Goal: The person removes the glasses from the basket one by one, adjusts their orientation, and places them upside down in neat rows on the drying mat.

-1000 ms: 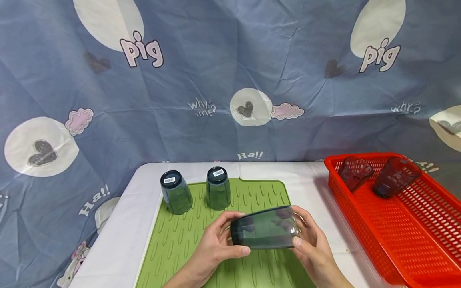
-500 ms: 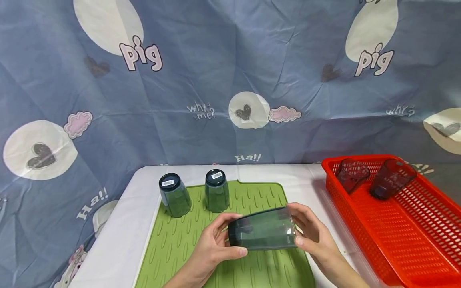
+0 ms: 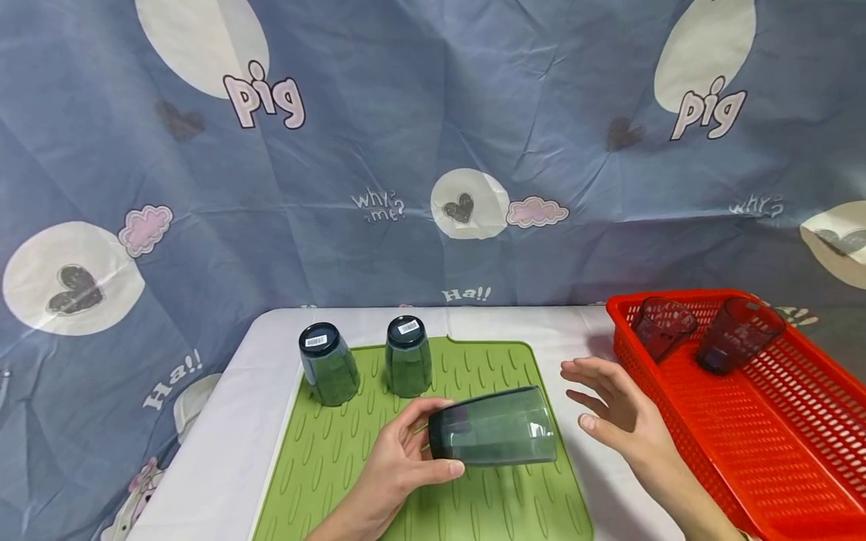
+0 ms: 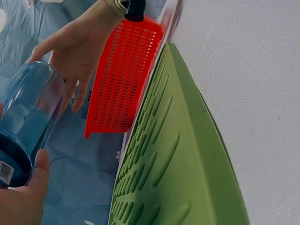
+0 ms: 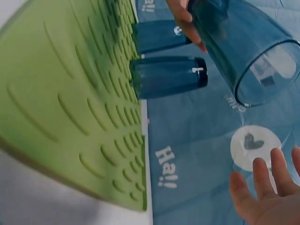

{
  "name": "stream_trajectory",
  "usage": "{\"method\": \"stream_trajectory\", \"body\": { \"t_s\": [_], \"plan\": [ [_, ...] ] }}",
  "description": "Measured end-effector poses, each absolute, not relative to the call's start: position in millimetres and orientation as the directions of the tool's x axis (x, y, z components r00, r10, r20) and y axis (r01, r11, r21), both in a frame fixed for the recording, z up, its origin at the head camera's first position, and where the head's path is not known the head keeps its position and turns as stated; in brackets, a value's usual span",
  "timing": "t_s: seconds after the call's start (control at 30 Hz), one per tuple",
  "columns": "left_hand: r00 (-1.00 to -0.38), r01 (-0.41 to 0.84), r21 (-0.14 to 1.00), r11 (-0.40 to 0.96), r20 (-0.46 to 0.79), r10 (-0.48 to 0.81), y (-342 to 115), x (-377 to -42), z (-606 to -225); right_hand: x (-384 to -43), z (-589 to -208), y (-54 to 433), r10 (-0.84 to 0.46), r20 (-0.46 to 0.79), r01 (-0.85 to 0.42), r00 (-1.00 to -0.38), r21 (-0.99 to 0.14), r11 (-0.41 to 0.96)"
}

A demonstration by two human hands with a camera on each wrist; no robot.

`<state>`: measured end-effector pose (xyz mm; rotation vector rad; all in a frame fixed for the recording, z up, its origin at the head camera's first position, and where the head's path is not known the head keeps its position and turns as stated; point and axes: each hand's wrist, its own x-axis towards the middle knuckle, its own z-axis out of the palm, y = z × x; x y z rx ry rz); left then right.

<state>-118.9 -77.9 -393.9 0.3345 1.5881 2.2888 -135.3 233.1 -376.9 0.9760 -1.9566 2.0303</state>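
A dark tinted drinking glass (image 3: pixel 497 428) lies sideways in the air above the green ridged mat (image 3: pixel 338 481). My left hand (image 3: pixel 402 466) grips it round its base, thumb in front. The glass's open mouth points right. My right hand (image 3: pixel 625 424) is off the glass, to the right of its rim, fingers spread and slightly bent with nothing in them. In the right wrist view the rim of the glass (image 5: pixel 269 70) hangs above the fingers of that hand (image 5: pixel 272 192). Two matching glasses stand upside down at the mat's back left, a left one (image 3: pixel 330 368) and a right one (image 3: pixel 409 361).
A red perforated basket (image 3: pixel 676 443) stands on the white table (image 3: pixel 203 451) at the right. Inside its far end are two tinted glasses, one leaning (image 3: pixel 666 327) and one beside it (image 3: pixel 737 330). A blue printed cloth (image 3: pixel 325 150) hangs behind the table.
My right hand has let go of the glass's rim and moved right, toward the basket. The left hand still holds the glass in nearly the same place.
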Motion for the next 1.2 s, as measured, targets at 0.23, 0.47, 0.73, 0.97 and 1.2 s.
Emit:
{"method": "stream_trajectory", "body": {
  "t_s": [0.23,0.47,0.73,0.97,1.2],
  "plan": [
    [-0.927,-0.107,0.944,-0.313,0.02,0.376,-76,-120,-395,-140,-383,241,-0.337,0.575,-0.576,-0.745,-0.81,-0.107],
    [-0.939,-0.073,0.949,-0.306,0.038,0.341,-77,-121,-395,-145,-385,245,-0.326,0.593,-0.599,-0.737,-0.796,-0.093],
    [-0.934,-0.073,0.955,-0.286,0.035,0.355,-80,-121,-393,-145,-384,252,-0.248,0.529,-0.553,-0.811,-0.833,0.029],
    [-0.915,-0.093,0.952,-0.29,0.033,0.402,-80,-120,-393,-145,-385,251,-0.198,0.47,-0.499,-0.86,-0.855,0.139],
    [-0.929,-0.069,0.958,-0.279,0.04,0.367,-83,-122,-394,-147,-387,251,-0.185,0.445,-0.476,-0.876,-0.859,0.189]
  ]
}}
